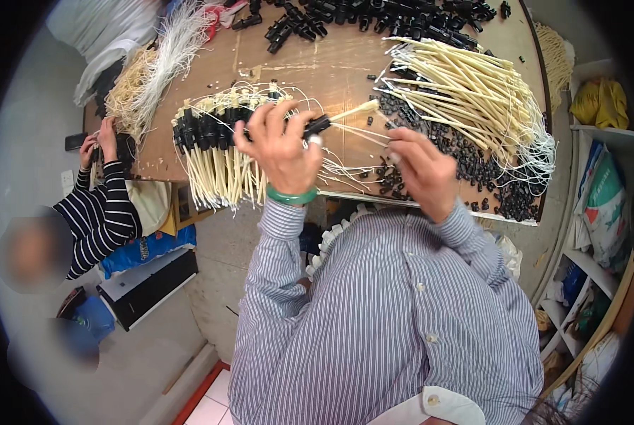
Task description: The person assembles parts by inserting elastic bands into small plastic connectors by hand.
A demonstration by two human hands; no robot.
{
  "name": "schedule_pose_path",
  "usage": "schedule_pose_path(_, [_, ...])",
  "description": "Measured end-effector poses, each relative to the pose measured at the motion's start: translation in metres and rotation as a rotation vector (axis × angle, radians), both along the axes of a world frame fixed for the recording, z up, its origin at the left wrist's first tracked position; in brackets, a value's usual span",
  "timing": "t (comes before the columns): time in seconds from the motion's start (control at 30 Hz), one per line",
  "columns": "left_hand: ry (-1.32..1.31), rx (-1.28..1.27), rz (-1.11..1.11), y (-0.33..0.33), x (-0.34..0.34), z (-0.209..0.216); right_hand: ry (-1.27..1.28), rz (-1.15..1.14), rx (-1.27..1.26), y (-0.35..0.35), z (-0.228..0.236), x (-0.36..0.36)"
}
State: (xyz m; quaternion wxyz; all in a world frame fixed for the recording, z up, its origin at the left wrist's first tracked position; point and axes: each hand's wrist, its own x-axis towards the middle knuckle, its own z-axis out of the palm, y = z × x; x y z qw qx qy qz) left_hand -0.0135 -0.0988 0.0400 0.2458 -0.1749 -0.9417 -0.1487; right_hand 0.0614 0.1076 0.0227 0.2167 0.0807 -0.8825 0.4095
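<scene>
My left hand (pixel 285 145), with a green bangle (pixel 290 196) at its wrist, grips a black cylindrical connector (pixel 318 126) between thumb and fingers. Out of the connector's right end come a cream sleeve (pixel 356 111) and thin white wires (pixel 363 133), slanting toward my right hand. My right hand (pixel 424 170) pinches these wires at their far end. Just left of my left hand lies a row of black connectors with cream sleeves (pixel 221 134), partly hidden by that hand. Under and beside my right hand spread many small black plastic pieces (pixel 465 152).
A heap of cream sleeves with white wires (pixel 465 85) lies at the table's right. Black connectors (pixel 373 10) are piled at the far edge. White wires (pixel 164 64) lie far left, where another person's hands (pixel 104 142) work. Shelves (pixel 600 265) stand right of the table (pixel 310 64).
</scene>
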Motion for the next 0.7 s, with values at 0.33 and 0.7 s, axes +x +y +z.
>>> schedule_pose_path(0.33, [0.182,-0.023,0.36,-0.048,-0.027,-0.011,-0.082,0.37,0.151,-0.022,-0.001,0.008])
schedule_pose_path(0.7, [-0.632,-0.006,0.084,0.008,-0.227,-0.053,-0.346,0.027,0.093,0.04,-0.007,0.005])
